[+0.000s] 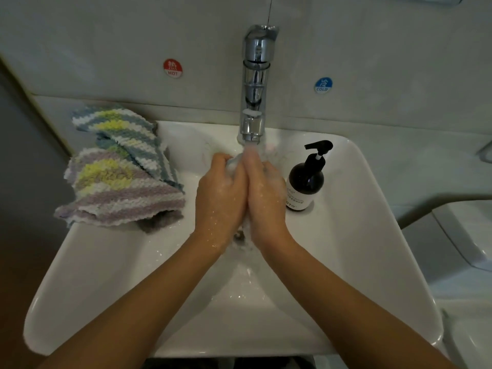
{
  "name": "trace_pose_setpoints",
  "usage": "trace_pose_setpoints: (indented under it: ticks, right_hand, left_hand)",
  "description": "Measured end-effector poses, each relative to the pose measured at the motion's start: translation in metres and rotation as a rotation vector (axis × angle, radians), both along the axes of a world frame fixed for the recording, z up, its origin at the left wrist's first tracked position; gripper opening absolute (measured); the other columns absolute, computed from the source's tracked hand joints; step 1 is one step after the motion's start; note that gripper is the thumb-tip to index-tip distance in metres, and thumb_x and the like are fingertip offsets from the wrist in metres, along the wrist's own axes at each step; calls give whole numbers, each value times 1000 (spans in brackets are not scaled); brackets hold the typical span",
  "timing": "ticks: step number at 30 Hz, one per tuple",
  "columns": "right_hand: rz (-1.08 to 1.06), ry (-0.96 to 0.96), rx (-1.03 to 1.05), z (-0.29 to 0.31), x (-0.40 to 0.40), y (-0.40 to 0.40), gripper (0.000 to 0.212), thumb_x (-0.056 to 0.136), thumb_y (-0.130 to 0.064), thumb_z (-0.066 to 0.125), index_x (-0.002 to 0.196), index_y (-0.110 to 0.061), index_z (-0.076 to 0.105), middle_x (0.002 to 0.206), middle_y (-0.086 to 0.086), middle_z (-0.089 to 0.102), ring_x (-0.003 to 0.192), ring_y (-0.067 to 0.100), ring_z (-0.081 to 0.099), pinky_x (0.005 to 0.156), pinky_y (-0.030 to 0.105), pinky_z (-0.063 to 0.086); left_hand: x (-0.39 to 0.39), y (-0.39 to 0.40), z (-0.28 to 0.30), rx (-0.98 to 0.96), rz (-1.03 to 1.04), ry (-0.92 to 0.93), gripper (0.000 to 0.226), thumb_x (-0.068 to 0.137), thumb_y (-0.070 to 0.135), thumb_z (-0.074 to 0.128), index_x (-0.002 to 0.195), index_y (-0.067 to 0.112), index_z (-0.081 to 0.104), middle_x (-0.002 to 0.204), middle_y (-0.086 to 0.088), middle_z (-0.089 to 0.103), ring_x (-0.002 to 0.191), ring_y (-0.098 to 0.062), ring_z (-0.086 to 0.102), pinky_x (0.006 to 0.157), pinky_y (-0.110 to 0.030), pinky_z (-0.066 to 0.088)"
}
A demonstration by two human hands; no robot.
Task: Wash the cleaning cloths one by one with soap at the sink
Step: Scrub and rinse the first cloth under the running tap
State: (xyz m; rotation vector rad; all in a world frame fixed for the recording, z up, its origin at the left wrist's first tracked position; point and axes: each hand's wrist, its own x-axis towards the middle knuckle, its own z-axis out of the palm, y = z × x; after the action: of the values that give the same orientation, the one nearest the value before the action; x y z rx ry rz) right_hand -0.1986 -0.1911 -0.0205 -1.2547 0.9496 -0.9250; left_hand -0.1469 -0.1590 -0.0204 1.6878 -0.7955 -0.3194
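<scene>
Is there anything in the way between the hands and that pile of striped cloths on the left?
Nothing visible. The cloths lie on the sink rim just beside the left hand; only bare basin lies between. The soap bottle stands on the opposite side.

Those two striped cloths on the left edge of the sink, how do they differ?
The nearer cloth has lilac, white and yellow stripes; the farther cloth has grey-blue, white and yellow ones. The nearer cloth lies on top and overlaps the farther cloth's lower part. The farther cloth reaches back toward the wall, while the nearer cloth hangs over the sink rim. Both look knitted, lie untouched and seem dry.
</scene>
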Motion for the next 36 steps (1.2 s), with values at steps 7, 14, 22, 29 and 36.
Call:
trace_pose_setpoints:
  ticks: [7, 14, 22, 29, 36]
  right_hand:
    - [7, -8, -134, 7, -3, -4, 44, 96, -44, 56, 66, -12, 61, 59, 6, 60, 58, 15, 59, 58, 35, 51]
    - [13, -7, -55, 1, -2, -1, 35, 98, -43, 54, 88, -11, 64, 78, 10, 67, 74, 16, 66, 70, 33, 56]
    - [76, -42, 58, -6, -4, -6, 24, 97, -41, 54, 121, -42, 49, 112, -9, 64, 103, 10, 65, 92, 37, 55]
    - [-73, -57, -8, 0, -3, -8, 28, 95, -39, 57, 85, -13, 59, 77, 5, 63, 75, 14, 62, 74, 39, 53]
    - [-49, -179, 117, -2, -3, -7, 28, 91, -37, 64, 71, -20, 54, 74, 4, 51, 73, 18, 51, 73, 34, 45]
  left_hand:
    - [1, 4, -1, -11, -41, 73, 52, 101, 48, 39, 64, 20, 63, 56, 3, 62, 50, -4, 57, 47, -18, 43]
    - [-1, 3, 0, -119, -26, 98, 34, 100, 36, 48, 76, 15, 61, 59, 4, 62, 53, -4, 59, 49, -18, 48]
    - [3, 3, 5, -196, -107, 317, 24, 92, 7, 60, 108, 20, 48, 92, 0, 65, 79, -8, 67, 69, -21, 57]
    - [0, -1, 3, -150, -26, 91, 21, 97, 32, 55, 82, 17, 53, 66, 4, 55, 55, -3, 50, 52, -20, 44]
    - [5, 0, -1, -105, -23, 132, 47, 97, 44, 51, 79, 0, 52, 66, -17, 51, 59, -23, 46, 55, -43, 44]
